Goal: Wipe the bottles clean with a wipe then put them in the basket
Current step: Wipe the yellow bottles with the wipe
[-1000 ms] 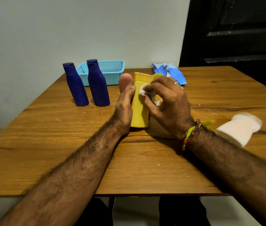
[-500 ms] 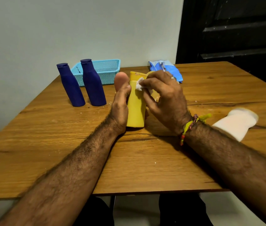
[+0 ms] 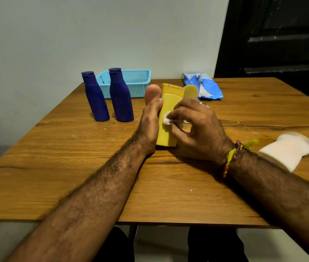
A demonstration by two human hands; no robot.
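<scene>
A yellow bottle (image 3: 168, 103) with its flip cap open stands upright at the table's middle. My left hand (image 3: 150, 125) grips its left side. My right hand (image 3: 197, 129) pinches a small white wipe (image 3: 167, 120) against the bottle's front, about halfway down. Two dark blue bottles (image 3: 95, 97) (image 3: 121, 95) stand upright to the left. Behind them sits a light blue mesh basket (image 3: 136, 80). A white bottle (image 3: 286, 150) lies on its side at the right, behind my right forearm.
A blue wipes pack (image 3: 204, 86) lies at the back of the wooden table (image 3: 74, 167), right of the basket. A pale wall runs behind the table and a dark door stands at the right. Small white crumbs dot the tabletop near the blue bottles.
My right hand has slid the wipe from the bottle's top edge down to its middle. My left hand keeps its hold on the bottle.
</scene>
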